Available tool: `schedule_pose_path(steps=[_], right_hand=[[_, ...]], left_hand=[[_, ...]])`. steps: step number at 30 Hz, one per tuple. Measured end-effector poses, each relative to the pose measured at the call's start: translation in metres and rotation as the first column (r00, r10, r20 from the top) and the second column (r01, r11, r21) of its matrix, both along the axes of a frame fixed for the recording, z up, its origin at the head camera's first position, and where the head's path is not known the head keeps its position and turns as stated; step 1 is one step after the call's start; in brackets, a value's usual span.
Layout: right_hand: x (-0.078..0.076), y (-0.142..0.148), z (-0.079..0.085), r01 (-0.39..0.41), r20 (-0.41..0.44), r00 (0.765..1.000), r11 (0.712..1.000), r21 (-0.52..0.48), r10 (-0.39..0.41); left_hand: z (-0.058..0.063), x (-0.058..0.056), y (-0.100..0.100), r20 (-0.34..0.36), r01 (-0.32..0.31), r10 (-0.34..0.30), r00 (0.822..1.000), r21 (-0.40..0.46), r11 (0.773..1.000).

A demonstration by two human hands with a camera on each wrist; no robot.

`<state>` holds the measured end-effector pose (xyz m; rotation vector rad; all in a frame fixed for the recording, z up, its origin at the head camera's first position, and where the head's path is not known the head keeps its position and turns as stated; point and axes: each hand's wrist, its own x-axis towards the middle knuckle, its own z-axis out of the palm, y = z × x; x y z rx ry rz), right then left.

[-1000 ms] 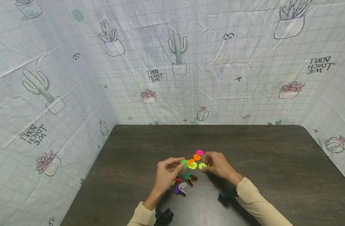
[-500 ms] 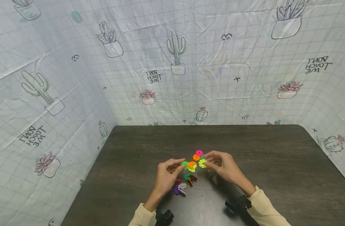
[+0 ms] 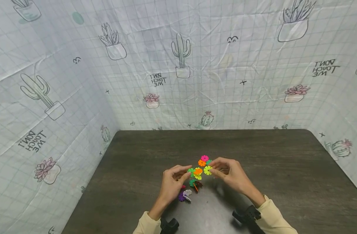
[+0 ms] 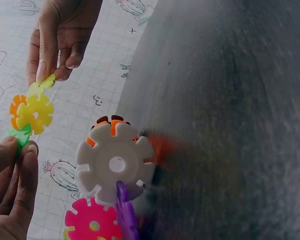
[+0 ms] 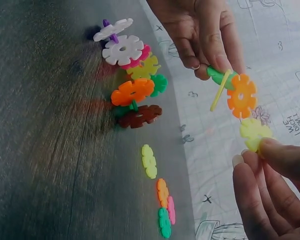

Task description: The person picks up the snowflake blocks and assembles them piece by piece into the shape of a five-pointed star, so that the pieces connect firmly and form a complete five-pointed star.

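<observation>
My left hand (image 3: 173,182) pinches a green notched plastic disc (image 4: 21,136) between thumb and fingertips. Slotted together with it are an orange disc (image 5: 245,103) and a yellow disc (image 4: 42,111), all held above the table. Between the thumb and fingers of my right hand (image 3: 233,175) is a yellow-green disc (image 5: 252,131). In the right wrist view its edge reaches right to the orange disc's rim; in the head view a small gap shows between them.
On the dark table (image 3: 143,152), joined discs stand nearer the person: white (image 4: 115,145), purple (image 4: 125,212), pink (image 4: 85,220), orange (image 5: 132,92) and brown (image 5: 142,116). Loose ones lie farther back: pink (image 3: 205,158), orange (image 3: 201,163), green (image 5: 164,222) and yellow (image 5: 149,161). Printed cloth (image 3: 213,65) encloses the table.
My right hand has turned and shifted slightly right, its yellow-green disc now facing the head camera. In my left hand the joined discs have tilted, so the orange one shows its face.
</observation>
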<state>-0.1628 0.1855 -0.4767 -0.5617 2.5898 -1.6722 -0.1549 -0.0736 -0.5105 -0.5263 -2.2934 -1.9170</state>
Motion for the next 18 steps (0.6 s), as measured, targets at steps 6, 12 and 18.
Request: schedule_pose_path(steps=[6, 12, 18], right_hand=[[0.0024, -0.0028, -0.0009, 0.002, -0.009, 1.000, 1.000, -0.018, -0.002], [0.0046, -0.0044, -0.0016, -0.005, -0.021, 1.000, 1.000, -0.010, 0.005], [0.0053, -0.0050, -0.0023, 0.006, -0.029, 1.000, 1.000, -0.004, -0.006]], left_hand=[[-0.0013, 0.0013, 0.0004, 0.012, 0.003, -0.003, 1.000, -0.012, 1.000], [-0.0017, 0.0019, 0.0013, 0.026, 0.029, -0.029, 0.999, -0.002, 1.000], [-0.0010, 0.0023, 0.0021, 0.024, 0.032, -0.032, 0.999, 0.006, 0.999]])
